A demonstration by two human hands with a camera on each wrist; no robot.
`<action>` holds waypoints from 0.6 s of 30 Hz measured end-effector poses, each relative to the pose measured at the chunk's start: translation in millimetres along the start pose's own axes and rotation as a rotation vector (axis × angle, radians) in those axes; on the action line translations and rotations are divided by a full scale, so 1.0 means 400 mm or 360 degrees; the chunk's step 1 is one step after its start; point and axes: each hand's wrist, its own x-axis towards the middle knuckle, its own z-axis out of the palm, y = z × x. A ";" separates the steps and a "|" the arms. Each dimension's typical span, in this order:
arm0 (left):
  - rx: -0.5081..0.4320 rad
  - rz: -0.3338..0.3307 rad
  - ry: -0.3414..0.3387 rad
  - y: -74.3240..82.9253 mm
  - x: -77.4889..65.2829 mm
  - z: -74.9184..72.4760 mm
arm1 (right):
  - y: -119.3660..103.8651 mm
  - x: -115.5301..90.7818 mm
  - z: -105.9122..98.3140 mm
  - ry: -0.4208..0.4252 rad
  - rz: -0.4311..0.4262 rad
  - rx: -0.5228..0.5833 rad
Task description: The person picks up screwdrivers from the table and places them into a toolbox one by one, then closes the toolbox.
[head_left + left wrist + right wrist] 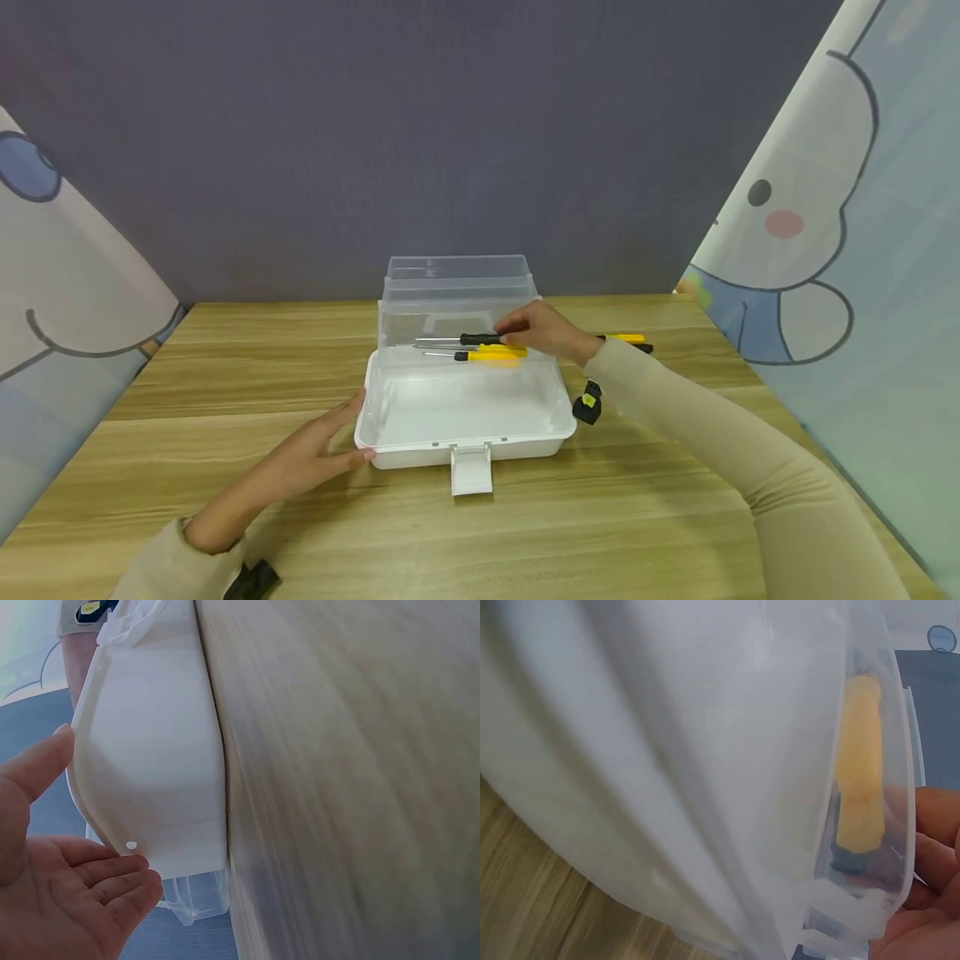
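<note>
A white toolbox (465,408) stands on the table with its clear lid (457,287) raised at the back. My left hand (318,454) rests on its left front corner, thumb on the front rim and fingers along the side. Over the back of the box, my right hand (547,332) pinches the handle end of a black-handled screwdriver (480,339), its shaft pointing left. Two yellow-handled screwdrivers lie just below it, the nearer a yellow and black one (491,357). Through clear plastic in the right wrist view shows a yellow handle (860,761), beside my right fingers.
On the table behind my right forearm lie a yellow-handled tool (626,337) and a black-handled one (645,347), partly hidden by the sleeve. The box's white latch (471,471) hangs open at the front. A dark wall (450,150) rises behind the wooden table (247,358).
</note>
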 end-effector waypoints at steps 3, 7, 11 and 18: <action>0.0006 -0.0007 -0.0003 -0.002 0.001 -0.001 | 0.001 -0.001 -0.002 0.0019 -0.0010 -0.0002; 0.0007 -0.0017 -0.0015 -0.003 0.001 -0.001 | 0.001 -0.008 -0.003 0.0029 -0.0006 0.0032; -0.0003 -0.0014 -0.0025 -0.001 0.000 -0.001 | 0.003 -0.019 -0.009 0.0051 -0.0007 0.0069; -0.0003 0.0016 -0.0011 0.003 0.000 -0.002 | 0.013 -0.036 -0.025 0.0086 -0.0032 0.0102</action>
